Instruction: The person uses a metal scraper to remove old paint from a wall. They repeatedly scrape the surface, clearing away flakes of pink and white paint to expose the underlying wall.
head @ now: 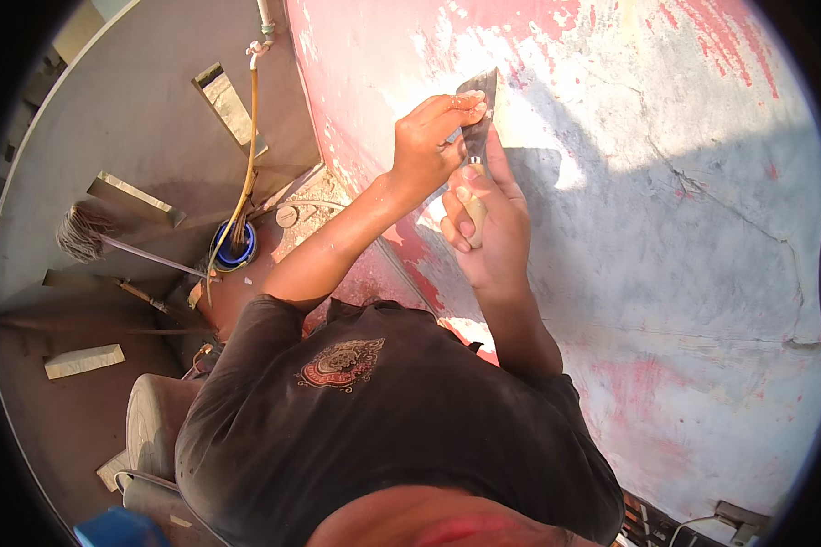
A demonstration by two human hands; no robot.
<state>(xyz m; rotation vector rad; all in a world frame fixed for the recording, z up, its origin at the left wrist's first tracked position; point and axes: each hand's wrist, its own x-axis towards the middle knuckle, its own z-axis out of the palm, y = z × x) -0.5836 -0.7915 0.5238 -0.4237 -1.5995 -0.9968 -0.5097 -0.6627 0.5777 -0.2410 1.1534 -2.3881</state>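
Observation:
My right hand (496,225) grips the pale wooden handle (475,212) of a putty knife, its blade pointing up and away from me. The steel blade (482,126) lies near the wall (657,225), but I cannot tell whether its edge touches. With bent fingers, my left hand (431,130) holds the blade from its left side, thumb hidden in part. Pink-red paint (520,20) still covers patches of the wall around the blade, and bare grey-white plaster shows elsewhere. Pale specks dot my left fingers and forearm.
A cracked line (698,188) runs across the plaster. Leftward, a yellow hose (252,137) hangs from a tap (255,49) to a blue bucket (250,249). Beside it lean a string mop (85,232) and a grey wall with several rectangular openings (232,109). A plastic chair (154,424) stands behind.

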